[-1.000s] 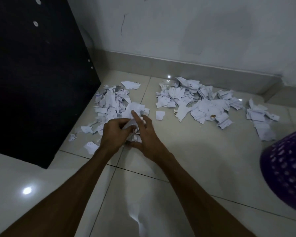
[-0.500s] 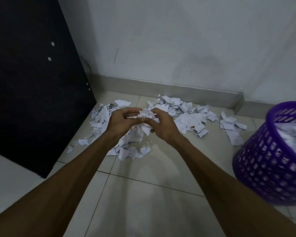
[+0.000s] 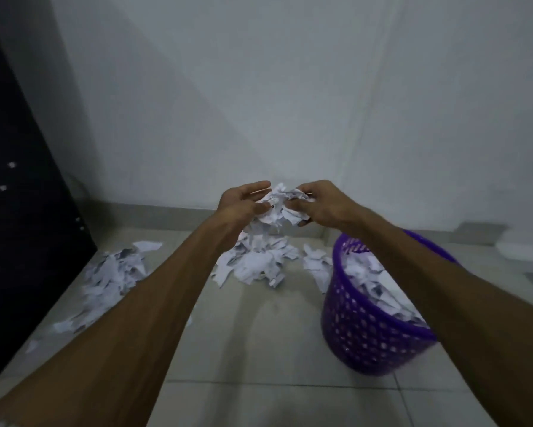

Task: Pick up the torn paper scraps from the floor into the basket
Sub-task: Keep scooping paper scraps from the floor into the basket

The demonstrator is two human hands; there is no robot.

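both hands, left hand (image 3: pixel 239 202) and right hand (image 3: pixel 322 202), clutch one wad of scraps (image 3: pixel 279 206), fingers curled round it. basket (image 3: pixel 373 328) sits below and to the right, nearer the right hand, so the load needs to swing right.

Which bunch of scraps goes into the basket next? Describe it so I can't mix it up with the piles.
Start at the purple basket on the right, then look up and left to the two raised hands. The crumpled bunch of scraps sits between the left hand and right hand. Unlike the floor piles, it is held up in the air.
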